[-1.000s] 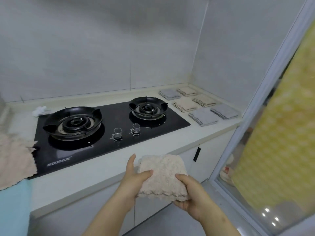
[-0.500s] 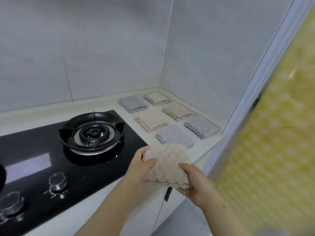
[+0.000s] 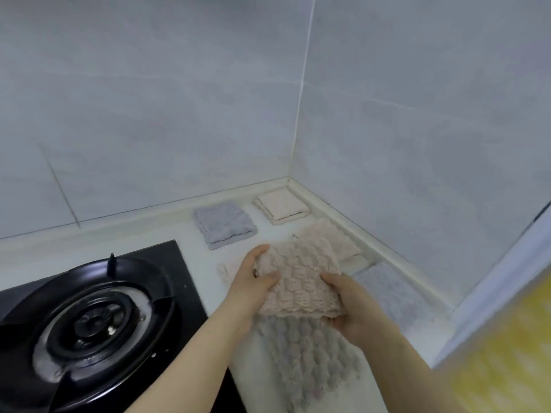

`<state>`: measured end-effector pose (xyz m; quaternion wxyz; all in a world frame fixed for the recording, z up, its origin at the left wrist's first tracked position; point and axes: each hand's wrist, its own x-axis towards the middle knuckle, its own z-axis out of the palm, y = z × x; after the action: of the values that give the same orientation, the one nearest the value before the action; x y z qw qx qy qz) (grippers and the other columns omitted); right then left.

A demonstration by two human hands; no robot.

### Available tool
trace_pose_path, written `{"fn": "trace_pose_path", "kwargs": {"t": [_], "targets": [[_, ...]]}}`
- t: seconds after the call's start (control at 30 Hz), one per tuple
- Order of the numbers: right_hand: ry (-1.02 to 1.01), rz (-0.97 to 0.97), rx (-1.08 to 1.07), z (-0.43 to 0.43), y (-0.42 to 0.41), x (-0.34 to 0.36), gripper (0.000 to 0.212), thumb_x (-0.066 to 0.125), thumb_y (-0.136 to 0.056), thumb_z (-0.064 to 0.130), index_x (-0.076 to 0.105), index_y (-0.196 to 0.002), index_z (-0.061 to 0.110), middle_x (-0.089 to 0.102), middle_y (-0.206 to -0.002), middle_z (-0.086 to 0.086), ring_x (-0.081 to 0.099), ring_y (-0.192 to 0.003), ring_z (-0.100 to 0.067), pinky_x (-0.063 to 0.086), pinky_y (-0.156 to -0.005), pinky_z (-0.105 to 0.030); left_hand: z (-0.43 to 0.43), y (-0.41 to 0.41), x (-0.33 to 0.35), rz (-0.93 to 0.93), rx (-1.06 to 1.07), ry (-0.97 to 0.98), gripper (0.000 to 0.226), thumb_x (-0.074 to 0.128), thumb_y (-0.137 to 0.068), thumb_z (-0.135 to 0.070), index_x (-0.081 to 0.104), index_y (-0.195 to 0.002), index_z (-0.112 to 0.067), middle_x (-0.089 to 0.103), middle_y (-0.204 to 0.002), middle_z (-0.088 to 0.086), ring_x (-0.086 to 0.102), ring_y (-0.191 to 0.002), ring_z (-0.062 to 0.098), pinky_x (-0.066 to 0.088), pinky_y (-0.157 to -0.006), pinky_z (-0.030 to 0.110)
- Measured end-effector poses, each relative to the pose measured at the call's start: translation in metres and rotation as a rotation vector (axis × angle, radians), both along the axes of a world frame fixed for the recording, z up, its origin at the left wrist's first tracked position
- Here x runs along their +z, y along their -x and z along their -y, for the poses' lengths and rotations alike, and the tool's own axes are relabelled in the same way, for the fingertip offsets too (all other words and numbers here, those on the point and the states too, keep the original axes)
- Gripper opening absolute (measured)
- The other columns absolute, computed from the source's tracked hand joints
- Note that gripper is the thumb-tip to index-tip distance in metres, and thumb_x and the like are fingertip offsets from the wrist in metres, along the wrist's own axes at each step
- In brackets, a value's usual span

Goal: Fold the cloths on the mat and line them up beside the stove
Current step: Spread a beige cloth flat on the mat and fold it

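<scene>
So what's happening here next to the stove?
A person holds a folded beige waffle-textured cloth over the white counter beside the black gas stove, with the left hand and right hand gripping its sides. A folded grey cloth and a folded cream cloth already lie by the wall. This one is not yet set down.

Illumination: even, diffuse, cool; the tiled walls (image 3: 149, 99) read pale blue-grey. Shadows are soft; one lies under the held cloth (image 3: 301, 281). Glare: dull highlights on the metal ring of the burner (image 3: 89, 323) and on the black glass of the stove (image 3: 185, 281). Blur: motion smear throughout, heaviest at lower right, where a yellow surface (image 3: 507, 353) loses all detail. Distortion: wall joints (image 3: 304, 84) and the counter rim (image 3: 387, 251) bow toward the borders.
</scene>
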<state>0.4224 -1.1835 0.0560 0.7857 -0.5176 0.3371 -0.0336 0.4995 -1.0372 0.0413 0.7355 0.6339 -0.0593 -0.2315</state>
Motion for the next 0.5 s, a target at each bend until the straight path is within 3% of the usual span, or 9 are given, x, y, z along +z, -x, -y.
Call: {"fn": "trace_pose_path", "kwargs": {"t": [0.1,0.17,0.23,0.3,0.37,0.43,0.5], "targets": [[-0.013,0.012,0.067,0.044,-0.056,-0.003,0.027,0.056,-0.092,0.015,0.057,-0.118,0.015,0.067,-0.107,-0.009,0.065,-0.09,-0.027,0.055,-0.069,-0.036,0.037,-0.043,-0.001,0.022,0.075,0.005,0.05,0.054,-0.089,-0.003,0.059,-0.096,-0.052,0.052,-0.131,0.006,0.059,-0.109,0.033,0.049,-0.093,0.053],[0.008,-0.019,0.106,0.069,-0.09,-0.006,0.029,0.057,-0.091,0.016,0.056,-0.12,0.015,0.066,-0.111,-0.01,0.064,-0.087,-0.026,0.053,-0.059,-0.032,0.058,-0.066,0.001,0.017,0.121,-0.017,0.045,0.05,-0.09,0.001,0.058,-0.1,-0.043,0.057,-0.122,0.005,0.063,-0.099,0.029,0.054,-0.086,0.046],[0.028,-0.05,0.162,0.092,-0.122,-0.008,0.026,0.056,-0.092,0.019,0.056,-0.118,0.017,0.064,-0.115,-0.009,0.063,-0.092,-0.027,0.053,-0.06,-0.032,0.078,-0.089,0.004,0.029,0.16,-0.046,0.041,0.048,-0.091,0.004,0.054,-0.106,-0.034,0.058,-0.115,0.003,0.063,-0.09,0.02,0.054,-0.078,0.037],[0.01,-0.034,0.225,0.112,-0.154,-0.01,0.018,0.054,-0.093,0.019,0.06,-0.11,0.02,0.066,-0.114,-0.007,0.063,-0.1,-0.028,0.055,-0.068,-0.035,0.094,-0.114,0.007,0.035,0.212,-0.085,0.039,0.048,-0.091,0.004,0.051,-0.113,-0.028,0.056,-0.115,0.004,0.061,-0.089,0.02,0.052,-0.082,0.04],[0.013,0.021,0.304,0.126,-0.182,-0.007,0.021,0.049,-0.095,0.017,0.063,-0.108,0.026,0.069,-0.106,-0.002,0.065,-0.098,-0.025,0.056,-0.065,-0.034,0.107,-0.137,0.008,0.034,0.253,-0.112,0.038,0.048,-0.091,0.004,0.049,-0.117,-0.025,0.056,-0.108,0.001,0.06,-0.084,0.018,0.052,-0.08,0.038],[0.027,0.061,0.352,0.14,-0.209,-0.005,0.026,0.045,-0.097,0.015,0.062,-0.113,0.028,0.07,-0.106,-0.001,0.067,-0.096,-0.023,0.057,-0.064,-0.037,0.119,-0.16,0.009,0.038,0.281,-0.131,0.038,0.047,-0.092,0.002,0.047,-0.118,-0.025,0.056,-0.101,-0.004,0.058,-0.075,0.013,0.052,-0.062,0.022],[0.069,0.058,0.363,0.149,-0.234,-0.001,0.027,0.045,-0.096,0.015,0.058,-0.117,0.027,0.066,-0.108,-0.001,0.064,-0.096,-0.022,0.056,-0.065,-0.038,0.13,-0.179,0.011,0.023,0.295,-0.151,0.037,0.047,-0.093,-0.001,0.046,-0.12,-0.027,0.056,-0.101,-0.004,0.058,-0.072,0.014,0.047,-0.049,0.016]]}}
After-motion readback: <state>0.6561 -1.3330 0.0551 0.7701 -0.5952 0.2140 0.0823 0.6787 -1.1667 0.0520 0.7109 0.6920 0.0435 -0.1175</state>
